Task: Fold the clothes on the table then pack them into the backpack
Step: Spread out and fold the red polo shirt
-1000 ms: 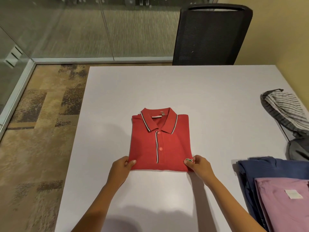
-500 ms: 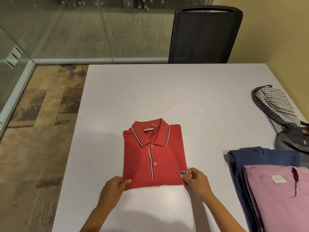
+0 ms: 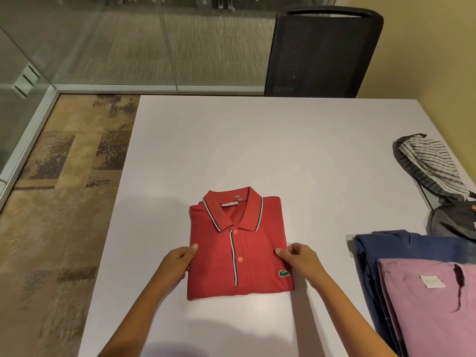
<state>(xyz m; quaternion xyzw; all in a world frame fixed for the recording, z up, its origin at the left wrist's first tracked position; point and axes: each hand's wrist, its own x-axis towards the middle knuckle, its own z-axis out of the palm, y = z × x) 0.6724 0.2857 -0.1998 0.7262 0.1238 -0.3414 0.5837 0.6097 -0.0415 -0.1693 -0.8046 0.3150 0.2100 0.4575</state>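
A folded red polo shirt [image 3: 239, 251] with a striped collar and a green logo lies face up on the white table [image 3: 257, 150]. My left hand [image 3: 177, 264] grips its left edge at mid-height, thumb on top. My right hand [image 3: 300, 261] grips the right edge opposite, thumb on the cloth. At the right, a folded pink shirt [image 3: 432, 305] lies on a folded navy garment [image 3: 401, 248]. The grey backpack [image 3: 453, 222] sits at the far right edge, with its striped-lined flap [image 3: 430, 163] open toward the back.
A black mesh chair [image 3: 322, 52] stands behind the table's far edge. Glass partitions and patterned carpet [image 3: 59, 202] lie to the left. A yellow wall runs along the right side.
Both hands slid up from the shirt's bottom corners to the middle of its side edges. The shirt sits closer to the front edge than one second ago.
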